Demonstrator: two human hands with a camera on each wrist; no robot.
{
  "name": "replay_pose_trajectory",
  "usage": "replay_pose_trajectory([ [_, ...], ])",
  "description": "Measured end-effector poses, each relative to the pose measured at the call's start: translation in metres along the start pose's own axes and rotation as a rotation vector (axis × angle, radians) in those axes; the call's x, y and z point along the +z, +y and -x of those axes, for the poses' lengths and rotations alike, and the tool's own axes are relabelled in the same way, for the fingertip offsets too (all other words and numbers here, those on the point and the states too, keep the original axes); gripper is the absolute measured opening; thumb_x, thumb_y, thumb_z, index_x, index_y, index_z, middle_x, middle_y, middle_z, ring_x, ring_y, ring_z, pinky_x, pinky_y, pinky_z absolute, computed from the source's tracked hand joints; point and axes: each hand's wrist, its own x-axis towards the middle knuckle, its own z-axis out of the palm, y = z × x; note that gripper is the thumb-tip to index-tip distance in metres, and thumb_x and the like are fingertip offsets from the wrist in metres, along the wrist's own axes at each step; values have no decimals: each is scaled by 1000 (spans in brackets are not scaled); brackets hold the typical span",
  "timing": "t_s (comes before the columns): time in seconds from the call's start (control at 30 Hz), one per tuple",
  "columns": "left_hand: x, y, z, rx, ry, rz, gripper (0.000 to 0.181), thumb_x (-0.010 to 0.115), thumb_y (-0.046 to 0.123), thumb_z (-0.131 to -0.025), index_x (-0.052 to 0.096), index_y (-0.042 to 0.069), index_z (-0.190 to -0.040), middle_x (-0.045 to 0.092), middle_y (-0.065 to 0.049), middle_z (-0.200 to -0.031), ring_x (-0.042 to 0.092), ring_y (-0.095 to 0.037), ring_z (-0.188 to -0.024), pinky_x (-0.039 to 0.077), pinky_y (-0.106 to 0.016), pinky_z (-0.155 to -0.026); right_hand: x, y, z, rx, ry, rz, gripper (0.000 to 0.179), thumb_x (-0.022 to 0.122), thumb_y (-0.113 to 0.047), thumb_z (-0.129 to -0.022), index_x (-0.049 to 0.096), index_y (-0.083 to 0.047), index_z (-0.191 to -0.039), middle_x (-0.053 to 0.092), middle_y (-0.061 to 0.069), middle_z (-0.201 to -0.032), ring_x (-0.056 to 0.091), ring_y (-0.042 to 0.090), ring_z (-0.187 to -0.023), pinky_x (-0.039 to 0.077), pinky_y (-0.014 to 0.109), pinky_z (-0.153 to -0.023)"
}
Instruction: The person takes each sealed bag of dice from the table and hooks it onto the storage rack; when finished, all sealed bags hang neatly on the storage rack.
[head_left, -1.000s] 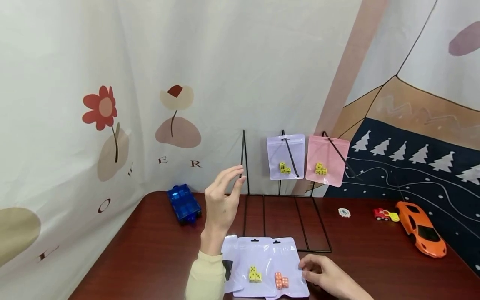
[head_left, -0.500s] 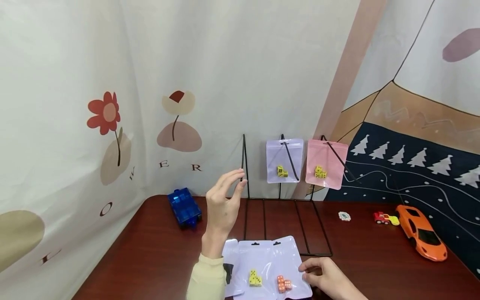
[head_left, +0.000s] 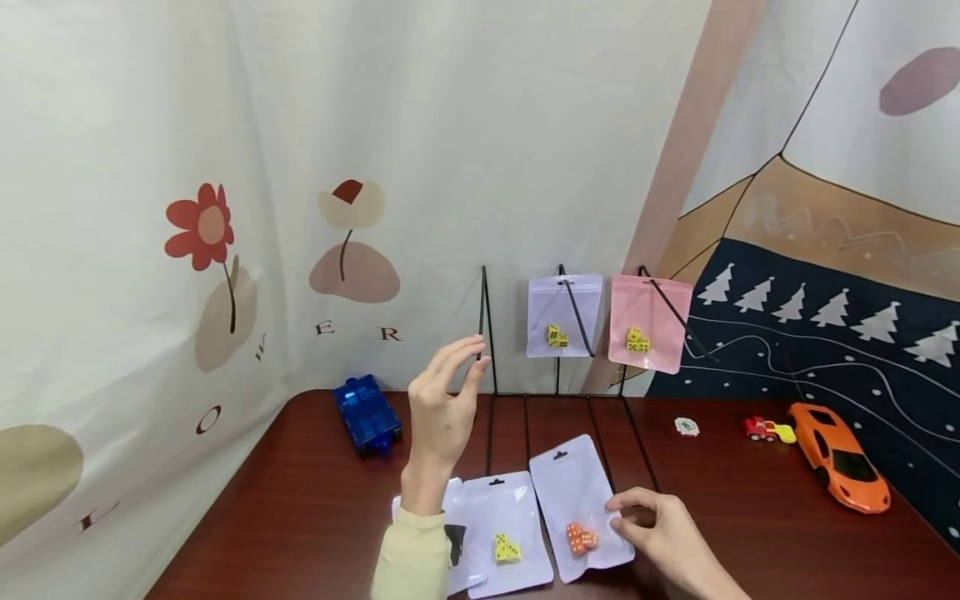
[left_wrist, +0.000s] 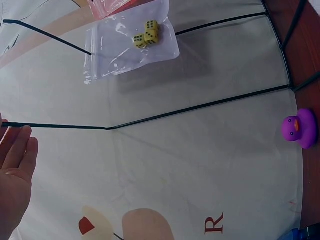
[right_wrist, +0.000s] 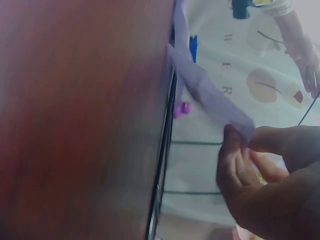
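Observation:
My left hand (head_left: 442, 408) is raised in front of the black wire rack, its thumb and fingers at the tip of the left hook (head_left: 481, 308). In the left wrist view that hook (left_wrist: 60, 126) lies along the fingertips. My right hand (head_left: 667, 533) pinches the right edge of a lavender zip pouch (head_left: 566, 483) with orange dice showing on it. The pouch is tilted and partly raised from the table, as the right wrist view also shows. Beside it lie a lavender pouch (head_left: 517, 508) with yellow dice and another lavender pouch (head_left: 472, 567), partly behind the left sleeve.
A lavender pouch (head_left: 542, 308) and a pink pouch (head_left: 624, 308), both with yellow dice, hang on the other hooks. A blue toy (head_left: 367, 412) sits left; a white chip (head_left: 686, 427), small red-yellow toy (head_left: 765, 430) and orange car (head_left: 840, 458) sit right. A purple duck (left_wrist: 300, 129) stands behind.
My right hand has lifted and tilted the pouch with orange dice, moving it up and away from the pouch beside it. The left hand stays at the hook.

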Motion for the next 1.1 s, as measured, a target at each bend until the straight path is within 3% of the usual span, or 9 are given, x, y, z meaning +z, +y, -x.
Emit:
replay_pose_trajectory([
  [0.6,2,0,-1,38,26,19,25,73,-9,-77,70,0,-100,69,-11,-104,66,-23,-95,51,-30,-87,-7,-8,1,-159,302,4,17,74,1,-78,71,-10,-91,69,-1,-86,64,10,-72,53,24,-59],
  [1.1,3,0,0,32,26,23,25,72,-9,-77,70,1,-101,68,-11,-105,66,-23,-96,51,-30,-86,-7,-14,4,-385,384,-49,28,72,13,-75,69,-6,-96,67,4,-86,62,10,-68,43,24,-47],
])
